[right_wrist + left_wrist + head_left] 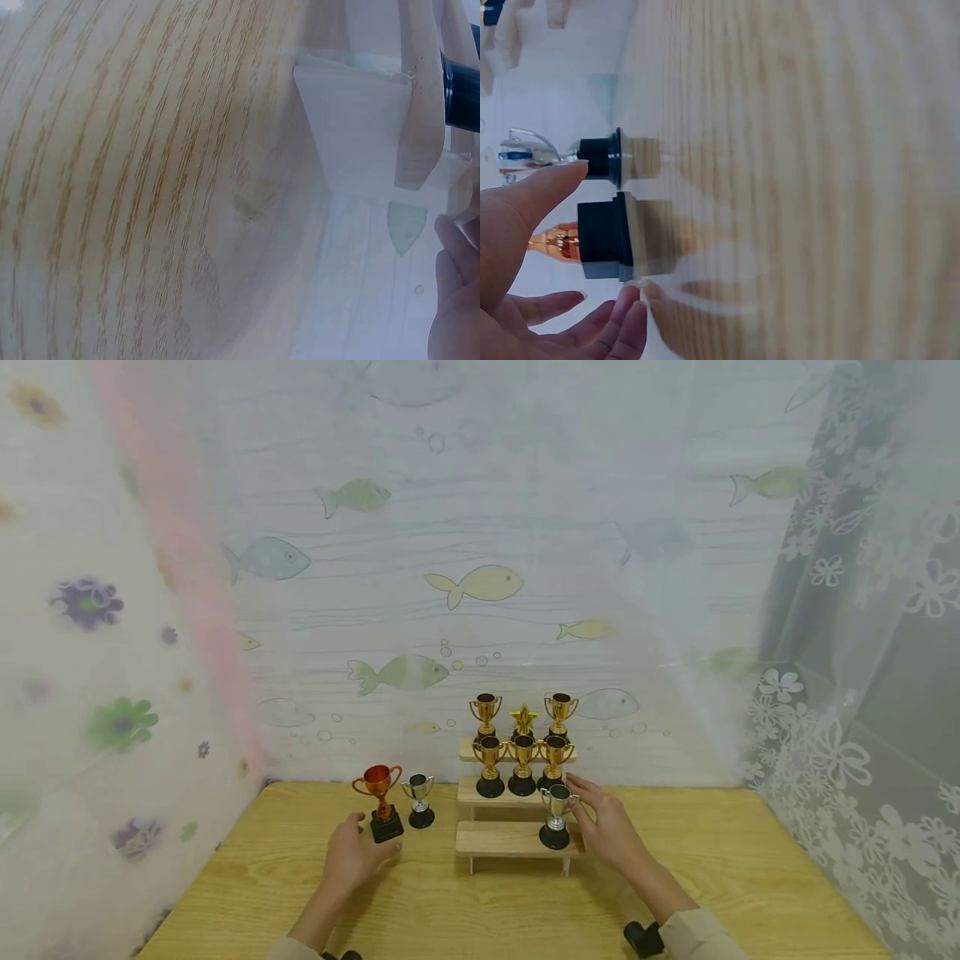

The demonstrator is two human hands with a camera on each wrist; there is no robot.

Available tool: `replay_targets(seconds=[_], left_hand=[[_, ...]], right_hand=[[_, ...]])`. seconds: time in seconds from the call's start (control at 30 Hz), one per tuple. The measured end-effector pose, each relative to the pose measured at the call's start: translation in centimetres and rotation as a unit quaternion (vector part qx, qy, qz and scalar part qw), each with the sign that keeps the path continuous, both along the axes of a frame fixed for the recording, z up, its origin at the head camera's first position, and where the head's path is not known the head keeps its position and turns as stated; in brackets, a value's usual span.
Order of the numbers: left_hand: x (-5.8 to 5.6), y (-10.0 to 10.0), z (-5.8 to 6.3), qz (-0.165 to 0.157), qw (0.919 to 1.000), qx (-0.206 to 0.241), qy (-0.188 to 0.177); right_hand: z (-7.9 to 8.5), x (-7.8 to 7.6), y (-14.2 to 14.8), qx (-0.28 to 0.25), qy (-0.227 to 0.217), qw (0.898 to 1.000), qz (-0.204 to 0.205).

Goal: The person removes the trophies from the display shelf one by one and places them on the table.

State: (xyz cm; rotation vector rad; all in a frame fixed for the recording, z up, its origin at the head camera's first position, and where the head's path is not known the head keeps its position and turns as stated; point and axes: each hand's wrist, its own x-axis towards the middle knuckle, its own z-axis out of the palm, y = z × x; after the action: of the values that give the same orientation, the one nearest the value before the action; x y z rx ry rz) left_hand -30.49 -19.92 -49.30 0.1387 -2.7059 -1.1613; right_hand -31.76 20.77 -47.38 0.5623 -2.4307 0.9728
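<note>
My left hand (358, 853) is spread around the base of a bronze-orange trophy cup (377, 781), which stands on the table; the left wrist view shows the thumb and fingers (632, 322) apart on either side of its black base (604, 238). Just right of it is a small silver trophy cup (419, 792). Another silver trophy cup (557, 806) stands at the right end of the lowest step of a wooden stand (495, 837). Close beside that cup, my right hand (609, 828) has its fingers extended along the stand's right side.
Several gold trophy cups (523, 750) fill the middle step, and two more flank a gold star trophy (524, 718) on the top step. A wood-grain table (712, 860) lies beneath. Fish-patterned sheeting (480, 527) hangs behind, with a flowered lace curtain (855, 760) on the right.
</note>
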Motion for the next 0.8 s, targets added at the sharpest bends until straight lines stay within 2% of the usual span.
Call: replay_targets(seconds=[0.1,0.37,0.57,0.8], left_hand=[[0.6,0.0,0.2,-0.008,0.9999,0.010,-0.006],[2.2,0.8,1.1,-0.040,0.9989,0.025,0.008],[3.0,2.1,1.6,-0.065,0.9969,0.043,0.012],[3.5,4.2,2.0,-0.107,0.9923,0.046,0.043]], right_hand=[[0.0,0.0,0.0,0.001,0.001,1.000,-0.002],[-0.1,-0.1,0.0,0.002,-0.010,1.000,-0.001],[0.0,-0.1,-0.1,0.004,-0.014,1.000,-0.002],[-0.1,-0.1,0.0,0.005,-0.015,1.000,-0.002]])
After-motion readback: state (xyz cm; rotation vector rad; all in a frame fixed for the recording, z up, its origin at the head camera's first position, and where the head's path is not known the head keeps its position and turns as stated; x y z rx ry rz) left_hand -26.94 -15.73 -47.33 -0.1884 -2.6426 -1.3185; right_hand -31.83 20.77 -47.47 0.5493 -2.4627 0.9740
